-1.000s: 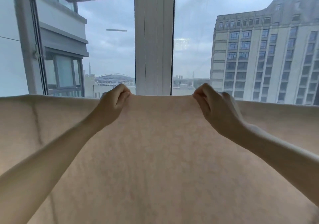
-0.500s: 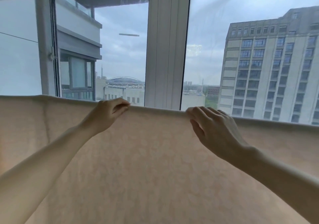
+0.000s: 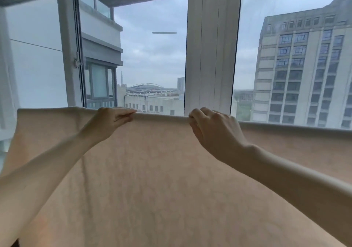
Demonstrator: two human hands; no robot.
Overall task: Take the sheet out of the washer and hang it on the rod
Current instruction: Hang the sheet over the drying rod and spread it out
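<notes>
Nearest me, below both wrists, the sheet [image 3: 152, 180] hangs as one broad beige panel that fills the lower view. Its top fold runs side to side, level with my knuckles, and that is the long axis any next move has to follow. The fold looks rounded, so I judge the rod lies under it, though the cloth hides it completely.

My left hand [image 3: 112, 121] pinches that fold between thumb and fingertips, fingers pointing toward my right hand. My right hand [image 3: 213, 128] has its fingers curled over the top of the same fold, gripping it from the near side. The two hands are apart, with a taut span of fold between them.

Outward from my left hand the sheet ends at a visible corner. Outward from my right hand it runs out of view, so any spreading that way falls to the right hand.

No washer or other container is in view. Beyond the fingers stand the window post [image 3: 209, 56] and a tall building [image 3: 304, 75].
</notes>
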